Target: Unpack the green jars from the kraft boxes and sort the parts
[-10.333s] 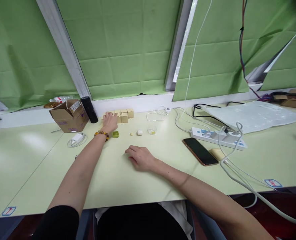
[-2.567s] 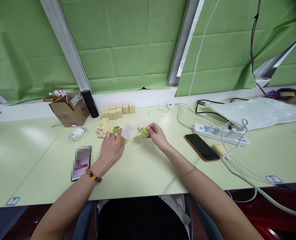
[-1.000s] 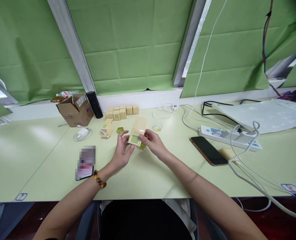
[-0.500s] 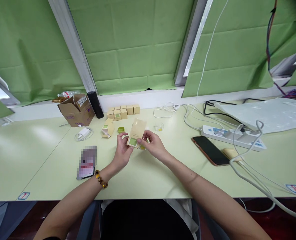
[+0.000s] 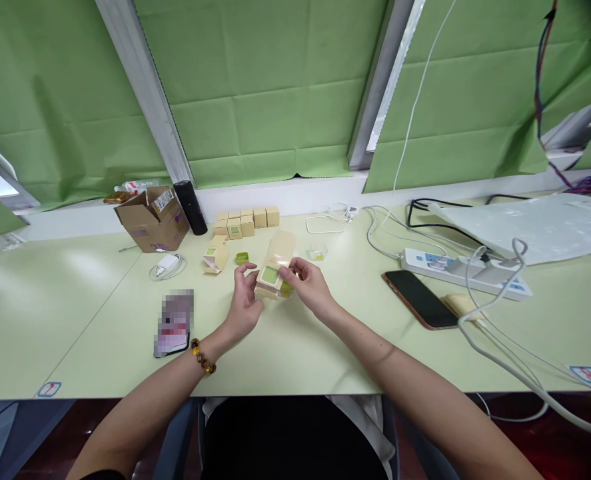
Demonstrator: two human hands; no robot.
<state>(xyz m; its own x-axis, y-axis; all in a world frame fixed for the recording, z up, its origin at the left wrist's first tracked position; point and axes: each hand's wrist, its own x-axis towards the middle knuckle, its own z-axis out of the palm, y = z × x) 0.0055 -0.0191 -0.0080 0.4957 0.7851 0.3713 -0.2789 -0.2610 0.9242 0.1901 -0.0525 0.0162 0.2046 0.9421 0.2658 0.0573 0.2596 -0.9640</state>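
A small beige cardboard box (image 5: 270, 274) with a green square on its face is between my hands, its long flap standing up at the back. My right hand (image 5: 311, 283) pinches its right side with thumb and fingers. Curled at the left edge is my left hand (image 5: 245, 303), which seems to steady the box; its contact is partly hidden. Beneath the right fingers shows a green and clear piece (image 5: 286, 291), mostly covered. Beyond the box lie a small green tray-like piece (image 5: 242, 258) and a clear container (image 5: 318, 253) with yellow inside.
An opened beige box (image 5: 216, 255) lies left of the hands, with several small closed boxes (image 5: 246, 225) behind. A carton (image 5: 154, 221), black cylinder (image 5: 190, 207) and white charger (image 5: 168, 265) stand left. Phones (image 5: 420, 300) (image 5: 174, 325), a power strip (image 5: 462, 273) and cables flank the hands.
The small box has tipped and opened out in my hands, so its lower edge and the green piece show more. My right thumb has shifted up slightly. The left hand has barely moved.
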